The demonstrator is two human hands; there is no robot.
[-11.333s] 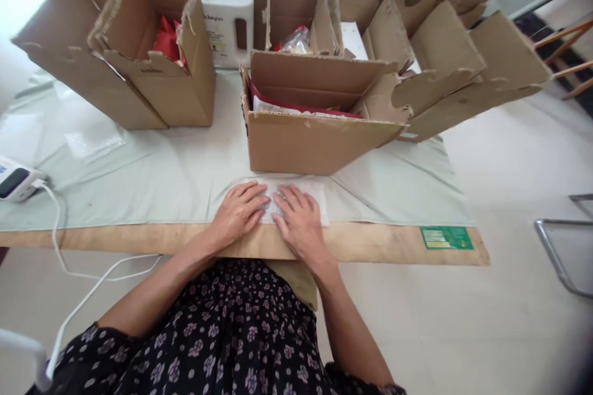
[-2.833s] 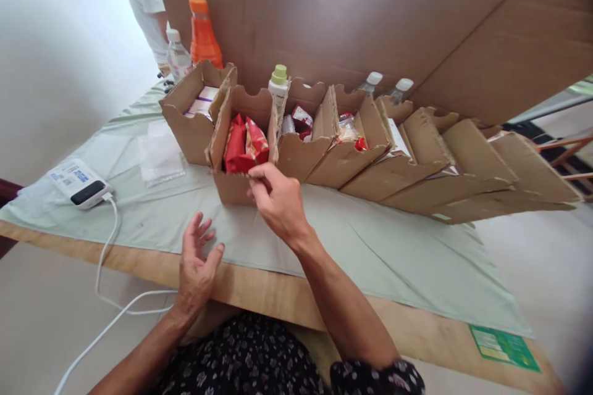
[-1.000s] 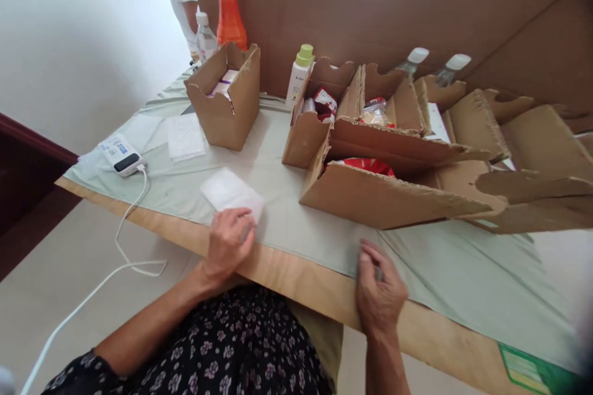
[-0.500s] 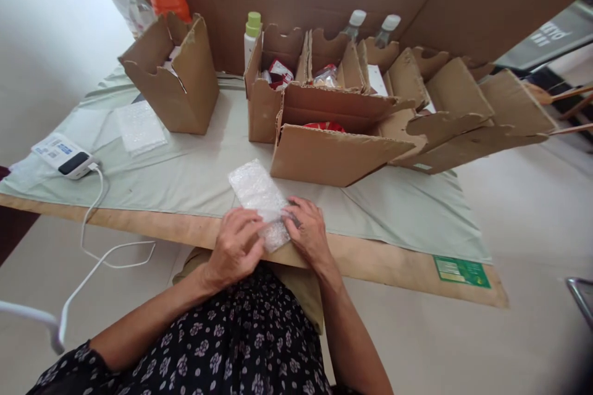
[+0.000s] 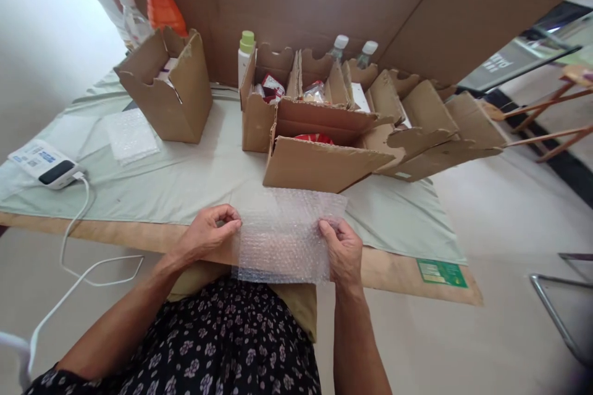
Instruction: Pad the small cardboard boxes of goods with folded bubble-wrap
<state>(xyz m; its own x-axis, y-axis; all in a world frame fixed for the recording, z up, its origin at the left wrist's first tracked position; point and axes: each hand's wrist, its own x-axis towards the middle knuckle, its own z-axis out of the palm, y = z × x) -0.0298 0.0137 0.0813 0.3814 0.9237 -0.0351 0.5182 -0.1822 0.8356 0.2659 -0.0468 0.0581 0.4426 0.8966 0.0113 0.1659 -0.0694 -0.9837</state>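
Observation:
Stretched between my two hands is a clear sheet of bubble wrap, spread over the table's front edge and slightly past it toward my lap. My left hand pinches its left edge between thumb and forefinger. On the opposite side, my right hand grips the right edge, thumb on top and fingers curled. The table edge shows faintly through the plastic. Just beyond the sheet stands a low cardboard box with something red inside.
Behind are cardboard bins holding small packets. A tall cardboard box stands left, beside folded bubble wrap. A white power bank with a cable lies at far left. An orange bottle stands at the back.
The bubble wrap, earlier a narrow folded piece under both hands, is now opened into a wide sheet. My hands have moved apart to its two sides. The view has shifted slightly.

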